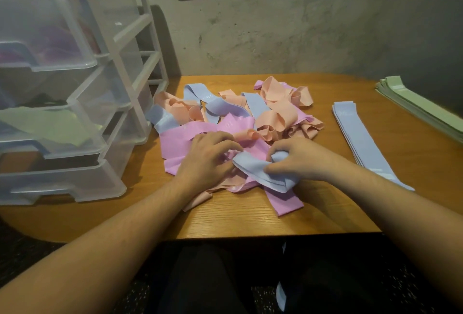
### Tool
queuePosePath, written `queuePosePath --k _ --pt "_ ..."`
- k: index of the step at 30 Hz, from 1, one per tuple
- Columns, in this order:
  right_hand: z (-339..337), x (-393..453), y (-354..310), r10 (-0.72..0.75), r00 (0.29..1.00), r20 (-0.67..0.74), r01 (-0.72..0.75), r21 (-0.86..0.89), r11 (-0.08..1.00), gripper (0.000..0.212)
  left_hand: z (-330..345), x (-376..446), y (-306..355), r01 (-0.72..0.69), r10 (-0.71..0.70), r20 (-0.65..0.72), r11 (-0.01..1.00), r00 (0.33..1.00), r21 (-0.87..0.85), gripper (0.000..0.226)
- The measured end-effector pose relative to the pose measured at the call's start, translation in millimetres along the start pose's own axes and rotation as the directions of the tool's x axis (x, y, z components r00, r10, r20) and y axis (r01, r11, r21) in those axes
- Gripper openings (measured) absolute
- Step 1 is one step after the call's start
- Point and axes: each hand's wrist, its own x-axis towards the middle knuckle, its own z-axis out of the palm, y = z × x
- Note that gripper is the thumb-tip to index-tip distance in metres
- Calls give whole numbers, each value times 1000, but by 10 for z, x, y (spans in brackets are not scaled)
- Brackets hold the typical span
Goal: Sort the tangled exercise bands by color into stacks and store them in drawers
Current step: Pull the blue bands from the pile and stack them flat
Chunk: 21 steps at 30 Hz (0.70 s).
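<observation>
At the centre of the wooden counter (pixel 250 216) lies the tangled pile (pixel 240 118) of pink, peach and blue exercise bands. Both hands work at its 6 o'clock edge. The right hand (pixel 295 160) has its fingers and thumb curled round a crumpled blue band (pixel 260 171), which bunches under the fingers and trails toward the counter's near edge. The left hand (pixel 208 155) rests on the pink bands just beside it, at 9 o'clock from the right hand, fingers bent and fingertips touching the blue band's end; whether it pinches the band I cannot tell. At 3 o'clock from the pile, apart from it, a flat blue stack (pixel 363 140) lies straight on the counter. Farther toward 2 o'clock, at the counter's edge, sits a flat green stack (pixel 421 105). At 9 o'clock stands a translucent plastic drawer unit (pixel 75 113), touching the pile's outer bands; one of its drawers holds green bands (pixel 52 125), and another above shows something purple, blurred.
</observation>
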Motion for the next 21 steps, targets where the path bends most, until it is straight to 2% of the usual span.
queuePosePath --k 2,5,7,9,11,12,14,15,18,21 --pt "-18 -48 36 -9 999 -47 13 82 997 13 -26 -2 29 16 -16 -20 1000 1000 -17 33" --pt "-84 -176 30 57 993 -100 -17 364 931 12 -79 28 79 60 -61 -28 997 998 -53 36" --pt "-134 -264 38 117 992 -46 -76 523 849 16 -140 76 134 64 -65 -4 991 998 -114 46" --pt "-159 -348 42 127 991 37 -122 623 773 18 -234 153 244 83 -74 42 956 996 -282 56" --pt "-162 -419 29 120 986 115 -164 784 599 17 -342 230 435 162 -124 112 872 986 -461 55" --pt "-158 -456 5 133 978 158 -202 863 463 17 -389 264 537 229 -163 167 810 972 -540 52" --pt "-133 -523 -35 144 955 259 -287 931 227 23 -439 308 707 354 -229 271 632 935 -689 35" --pt "-109 -540 -39 143 944 298 -319 934 163 31 -439 317 775 384 -250 292 564 923 -732 24" --pt "-49 -573 -58 170 922 349 -367 926 89 45 -408 318 969 412 -312 287 492 906 -767 5" --pt "-35 -588 -59 212 928 306 -337 933 128 42 -357 324 1071 437 -409 268 406 872 -803 7"
